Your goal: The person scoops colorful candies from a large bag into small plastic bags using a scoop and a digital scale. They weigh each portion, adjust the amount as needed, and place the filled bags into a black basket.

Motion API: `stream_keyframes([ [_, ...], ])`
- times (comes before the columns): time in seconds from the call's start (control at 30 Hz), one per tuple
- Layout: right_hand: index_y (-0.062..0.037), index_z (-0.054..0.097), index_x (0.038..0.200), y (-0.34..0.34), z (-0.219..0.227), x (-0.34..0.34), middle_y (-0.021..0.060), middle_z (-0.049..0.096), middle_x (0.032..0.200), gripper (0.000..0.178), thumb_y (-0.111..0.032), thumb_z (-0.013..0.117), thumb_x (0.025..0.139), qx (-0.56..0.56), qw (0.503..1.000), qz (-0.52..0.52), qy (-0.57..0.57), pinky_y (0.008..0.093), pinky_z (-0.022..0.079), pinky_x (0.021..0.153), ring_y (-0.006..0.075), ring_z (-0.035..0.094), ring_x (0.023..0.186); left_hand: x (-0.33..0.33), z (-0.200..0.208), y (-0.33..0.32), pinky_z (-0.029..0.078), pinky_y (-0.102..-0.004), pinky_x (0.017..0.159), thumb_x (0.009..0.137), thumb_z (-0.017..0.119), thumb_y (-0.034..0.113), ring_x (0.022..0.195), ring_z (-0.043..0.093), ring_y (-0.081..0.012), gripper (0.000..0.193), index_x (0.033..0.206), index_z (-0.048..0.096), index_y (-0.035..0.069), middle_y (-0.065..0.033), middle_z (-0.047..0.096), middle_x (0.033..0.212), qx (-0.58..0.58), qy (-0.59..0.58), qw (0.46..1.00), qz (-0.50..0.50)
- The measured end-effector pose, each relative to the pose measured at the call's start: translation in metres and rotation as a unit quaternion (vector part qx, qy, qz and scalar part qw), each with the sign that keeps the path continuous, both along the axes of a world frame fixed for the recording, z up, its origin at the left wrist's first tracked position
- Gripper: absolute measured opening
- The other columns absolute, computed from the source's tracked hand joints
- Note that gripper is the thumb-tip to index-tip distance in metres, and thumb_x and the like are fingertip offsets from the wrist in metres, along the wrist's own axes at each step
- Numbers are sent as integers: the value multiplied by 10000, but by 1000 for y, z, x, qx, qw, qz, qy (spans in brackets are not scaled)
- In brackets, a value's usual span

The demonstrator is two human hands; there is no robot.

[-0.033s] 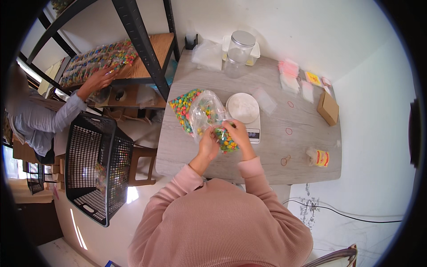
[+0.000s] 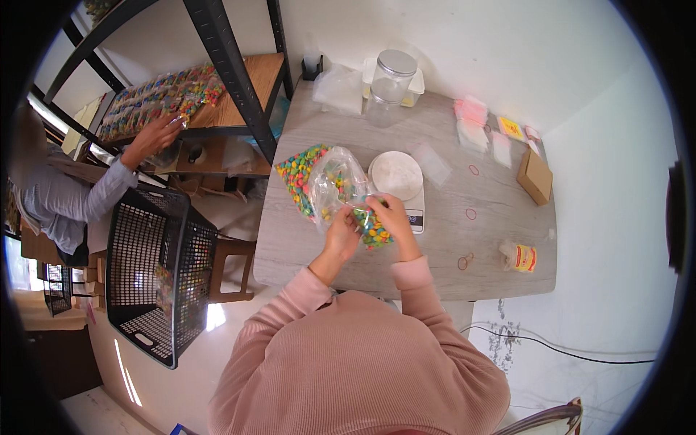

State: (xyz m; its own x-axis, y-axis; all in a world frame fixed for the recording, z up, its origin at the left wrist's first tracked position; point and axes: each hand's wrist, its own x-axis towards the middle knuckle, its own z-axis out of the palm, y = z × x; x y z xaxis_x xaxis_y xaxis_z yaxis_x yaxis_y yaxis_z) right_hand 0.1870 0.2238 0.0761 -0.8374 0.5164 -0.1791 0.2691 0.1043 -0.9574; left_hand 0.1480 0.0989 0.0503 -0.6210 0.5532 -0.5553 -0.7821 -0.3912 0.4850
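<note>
Both my hands are closed on a small clear plastic bag (image 2: 374,235) filled with multicoloured candy-like pieces. My left hand (image 2: 342,235) pinches its upper left side, and my right hand (image 2: 392,215) grips the upper right. The exact finger hold at the bag's mouth is too small to make out. Just beyond my left hand lies a large clear bag (image 2: 297,180) of the same colourful pieces, its loose plastic top spread toward my hands. A white kitchen scale (image 2: 415,217) with a round white platform (image 2: 396,175) stands behind my right hand.
Clear jars (image 2: 392,76) and plastic bags (image 2: 338,88) stand at the table's back. Rubber bands (image 2: 471,214), a brown box (image 2: 534,177) and a yellow-labelled packet (image 2: 520,257) lie right. At left, a co-worker's hand (image 2: 154,138) is near shelved candy bags (image 2: 163,98), above a black crate (image 2: 145,268).
My right hand and the small bag have shifted slightly to the right. The co-worker's hand has drawn a little down and left from the shelved bags.
</note>
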Motion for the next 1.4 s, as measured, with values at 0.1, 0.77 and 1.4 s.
stream_keyframes([
  [0.1,28,632,925,20,17,7,50,623,718,310,-251,610,795,-18,1000,13,22,244,436,579,100,553,630,-12,10,11,269,-383,991,934,330,418,1102,431,-181,461,1218,405,63,-41,498,1159,21,3,1000,-7],
  [0.77,17,628,930,13,35,-21,66,623,778,276,-226,606,799,-24,993,84,76,248,431,601,104,547,663,-14,38,15,380,-312,851,887,509,273,984,488,-134,307,1112,492,64,-31,524,1070,42,128,991,-2],
  [1.4,4,648,836,10,17,-54,200,620,770,354,-331,596,732,182,963,187,-61,367,463,680,317,606,757,-19,-2,21,400,-317,896,929,438,157,1041,493,-161,253,1148,469,36,-59,523,1120,70,16,990,121],
])
